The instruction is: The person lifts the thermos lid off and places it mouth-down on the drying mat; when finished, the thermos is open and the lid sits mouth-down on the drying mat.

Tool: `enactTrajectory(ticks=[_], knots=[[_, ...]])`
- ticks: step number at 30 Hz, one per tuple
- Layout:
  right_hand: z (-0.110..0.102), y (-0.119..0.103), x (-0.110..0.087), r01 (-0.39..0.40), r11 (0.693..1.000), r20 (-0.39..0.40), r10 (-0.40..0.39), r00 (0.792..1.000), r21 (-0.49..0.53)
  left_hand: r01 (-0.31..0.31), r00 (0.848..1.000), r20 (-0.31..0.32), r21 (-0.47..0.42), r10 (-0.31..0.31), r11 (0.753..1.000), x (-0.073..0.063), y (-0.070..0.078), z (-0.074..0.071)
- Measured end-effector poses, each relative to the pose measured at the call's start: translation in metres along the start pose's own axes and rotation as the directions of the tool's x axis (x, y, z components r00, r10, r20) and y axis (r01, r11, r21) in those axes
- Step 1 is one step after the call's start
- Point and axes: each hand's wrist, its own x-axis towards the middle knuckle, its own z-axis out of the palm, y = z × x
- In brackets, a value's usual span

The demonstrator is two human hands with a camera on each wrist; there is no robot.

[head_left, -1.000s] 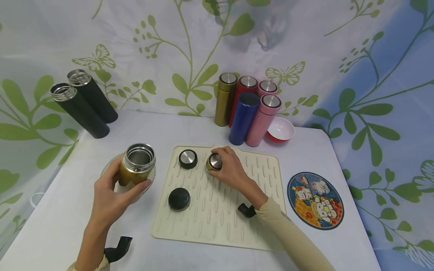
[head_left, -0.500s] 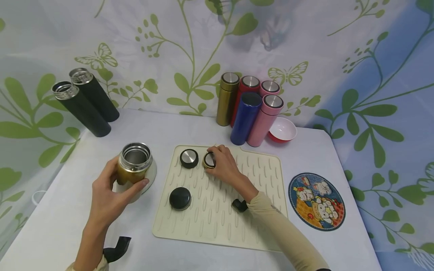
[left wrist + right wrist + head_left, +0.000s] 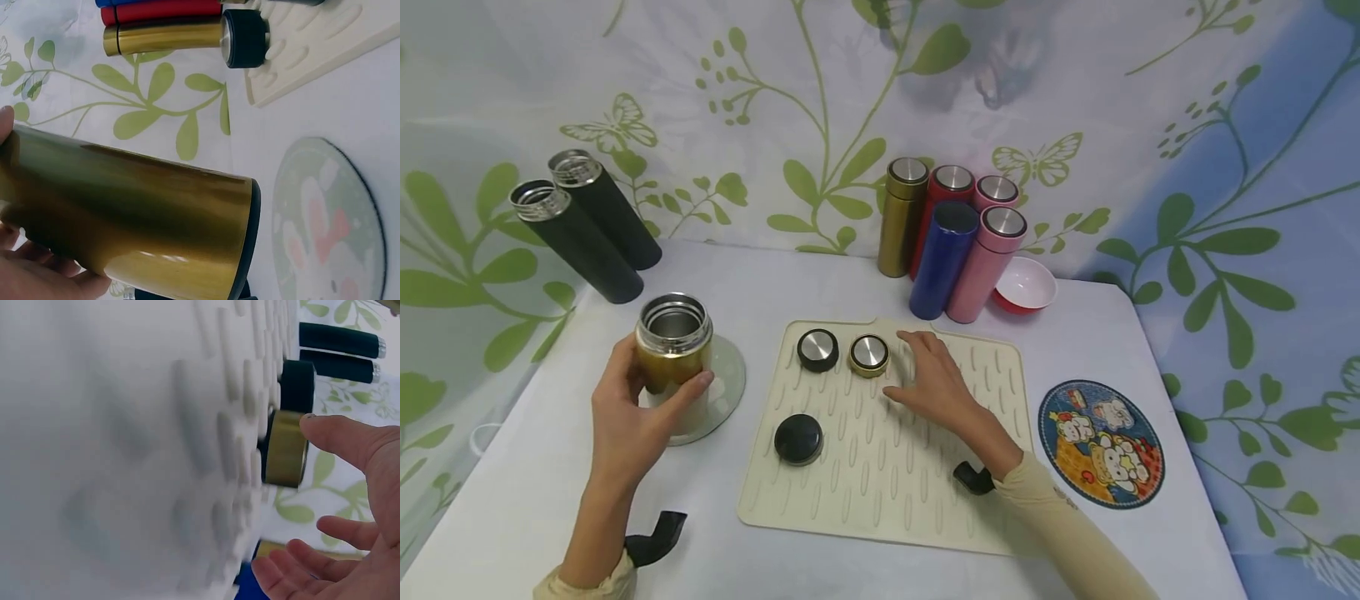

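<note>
My left hand [image 3: 628, 421] grips a gold thermos bottle [image 3: 668, 367], its steel mouth uncovered and facing up. In the left wrist view, the base of this gold bottle [image 3: 137, 212] stands clear of a round rabbit-print coaster [image 3: 331, 231]. My right hand [image 3: 938, 383] is just right of a gold-sided bottle lid [image 3: 869, 354], fingers spread with nothing in them. The lid sits on a cream ridged drying mat [image 3: 857, 500]. Beside it are a black lid with a silver top [image 3: 817, 350] and, nearer me, a plain black lid [image 3: 798, 439].
Two lidless black bottles [image 3: 583, 242] stand at the back left. Several bottles, among them a blue one [image 3: 942, 262] and a pink one [image 3: 981, 271], cluster behind the mat. A red-and-white bowl [image 3: 1024, 286] is beside them. A round cartoon mat [image 3: 1101, 446] lies at right.
My right hand has let go of the gold lid, now left beside the black-and-silver lid, and drawn back to the right. My left hand has moved the gold bottle left, uncovering more of the coaster.
</note>
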Motion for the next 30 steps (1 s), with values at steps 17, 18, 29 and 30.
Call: enactTrajectory(ticks=[17, 18, 29, 30], knots=[[-0.046, 0.049, -0.095, -0.145, 0.984, -0.053, 0.14, 0.989, -0.104, 0.028, 1.0, -0.011, 0.106, -0.027, 0.994, 0.045, -0.011, -0.003], [-0.048, 0.051, -0.101, -0.168, 0.981, -0.055, 0.163, 0.985, -0.094, 0.036, 0.999, -0.019, 0.113, -0.035, 0.993, 0.048, -0.013, -0.003], [-0.057, 0.058, -0.152, -0.157, 0.978, -0.169, 0.133, 0.977, -0.14, 0.121, 0.988, -0.111, 0.11, -0.108, 0.987, 0.079, -0.036, -0.005], [-0.056, 0.058, -0.155, -0.157, 0.976, -0.167, 0.132, 0.977, -0.149, 0.116, 0.987, -0.125, 0.111, -0.102, 0.987, 0.082, -0.038, -0.003]])
